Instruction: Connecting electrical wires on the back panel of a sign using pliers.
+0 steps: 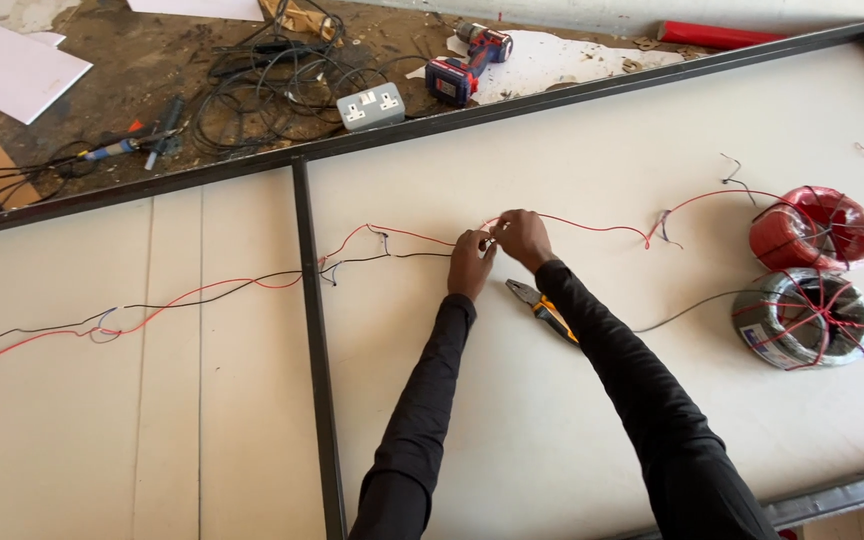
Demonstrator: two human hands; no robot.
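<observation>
Head view: both hands meet over the white panel [592, 420], sleeves black. Left hand [471, 262] and right hand [522, 238] touch each other, fingers pinched closed on the red wire [592, 227] at the same spot. Red wire runs left across the dark frame bar [314, 330] and right to the red wire coil [815, 228]. Black wire [202, 296] lies alongside it on the left half, ending just left of the hands. Pliers [542, 308], yellow and black handles, lie on the panel just below the right wrist, not touched. Grey wire coil [804, 318] sits right beside the red one, near the panel's right edge. Beyond the frame, on the dirty floor: grey double socket [371, 106], red and blue cordless drill [467, 62], tangle of black cable [262, 85].
</observation>
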